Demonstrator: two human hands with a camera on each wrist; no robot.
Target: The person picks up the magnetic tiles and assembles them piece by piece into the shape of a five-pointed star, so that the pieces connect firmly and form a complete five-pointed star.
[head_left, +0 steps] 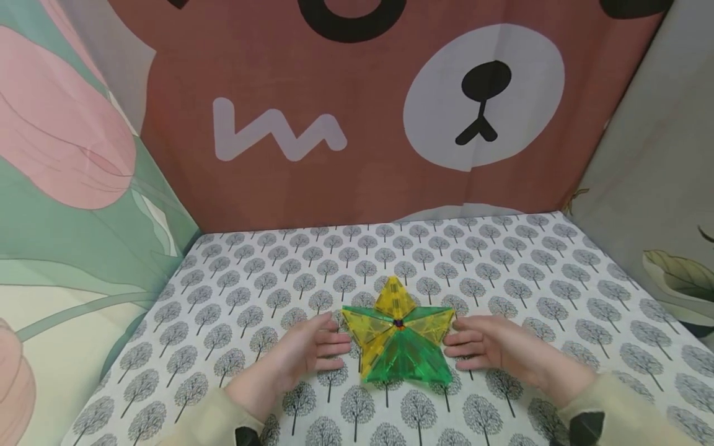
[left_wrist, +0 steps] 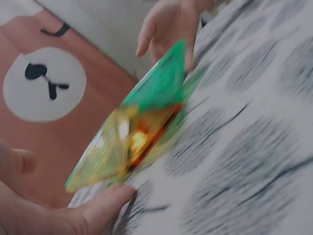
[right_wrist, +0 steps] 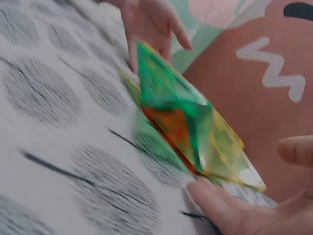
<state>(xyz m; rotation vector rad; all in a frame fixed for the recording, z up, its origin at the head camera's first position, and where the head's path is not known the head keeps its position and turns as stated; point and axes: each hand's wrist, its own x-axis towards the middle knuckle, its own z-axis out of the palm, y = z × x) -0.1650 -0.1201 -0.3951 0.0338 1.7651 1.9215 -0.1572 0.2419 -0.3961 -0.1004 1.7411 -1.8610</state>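
A star built of see-through yellow and green plastic tiles [head_left: 403,347] lies on the tree-print cloth, one yellow point facing the back wall. Its middle is raised, and a small dark spot marks the centre. My left hand [head_left: 318,347] is just beside its left side, palm inward and fingers fairly straight. On the other side my right hand [head_left: 482,341] mirrors it, fingertips close to the star's right edge. Both wrist views show the star [left_wrist: 146,98] [right_wrist: 168,93] blurred, with fingertips near its lower edge; whether they touch it I cannot tell. Neither hand grips anything.
White cloth with grey trees [head_left: 223,303] covers the table. Behind it hangs a brown curtain with a bear face [head_left: 362,186]. A flower-print curtain [head_left: 67,248] stands at the left, and a pale leaf-print one [head_left: 641,155] at the right.
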